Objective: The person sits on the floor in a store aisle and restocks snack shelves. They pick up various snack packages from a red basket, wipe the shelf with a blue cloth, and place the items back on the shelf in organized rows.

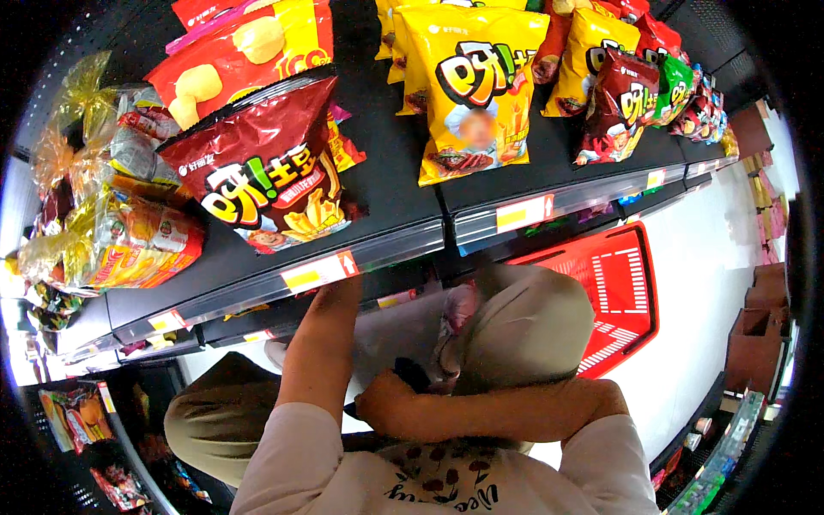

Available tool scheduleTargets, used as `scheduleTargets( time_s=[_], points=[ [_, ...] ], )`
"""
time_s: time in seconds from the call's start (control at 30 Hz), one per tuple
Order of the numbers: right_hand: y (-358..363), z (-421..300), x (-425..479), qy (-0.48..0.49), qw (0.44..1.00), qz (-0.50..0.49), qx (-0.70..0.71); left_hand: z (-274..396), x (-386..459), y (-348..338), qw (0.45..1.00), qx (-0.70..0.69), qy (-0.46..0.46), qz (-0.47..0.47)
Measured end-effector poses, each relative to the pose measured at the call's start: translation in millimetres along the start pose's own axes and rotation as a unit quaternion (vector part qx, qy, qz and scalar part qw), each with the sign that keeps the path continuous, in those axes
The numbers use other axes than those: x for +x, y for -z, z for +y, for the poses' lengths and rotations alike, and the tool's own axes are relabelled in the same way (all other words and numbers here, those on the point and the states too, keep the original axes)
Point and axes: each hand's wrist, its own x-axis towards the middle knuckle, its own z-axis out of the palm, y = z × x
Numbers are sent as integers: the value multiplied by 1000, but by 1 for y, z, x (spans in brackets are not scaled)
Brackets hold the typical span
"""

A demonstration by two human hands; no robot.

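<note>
My left forearm reaches forward and passes beneath the shelf's front edge, so my left hand is hidden. My right arm is folded across my lap, and my right hand (pixel 386 402) rests beside a dark object (pixel 412 373) that I cannot make out; its fingers are mostly hidden. On the shelf above stand a maroon chip bag (pixel 270 174), a yellow chip bag (pixel 479 90) and a smaller maroon bag (pixel 621 106). A large red chip bag (pixel 225 64) is behind the nearest maroon one.
A red plastic shopping basket (pixel 618 290) is on the floor beyond my bent knee (pixel 534 328). Clear-wrapped snack bundles (pixel 141 244) sit at the shelf's left. The black shelf's edge (pixel 399 248) bears price tags and overhangs a lower shelf. Brown boxes (pixel 756 347) stand far right.
</note>
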Motion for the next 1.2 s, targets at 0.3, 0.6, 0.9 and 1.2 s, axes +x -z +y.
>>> scheduleTargets(
  time_s=[0.3,0.6,0.9,1.2],
  points=[
    [1,3,-6,-27,997,59,27,-13,-14,16,888,-456,37,-41],
    [10,23,-9,0,995,46,85,43,-112,142,499,-789,287,-215],
    [63,56,-60,-69,949,218,216,7,-195,185,445,-829,281,-188],
    [20,63,-69,-255,856,370,255,30,-234,238,395,-856,313,-115]
  ],
)
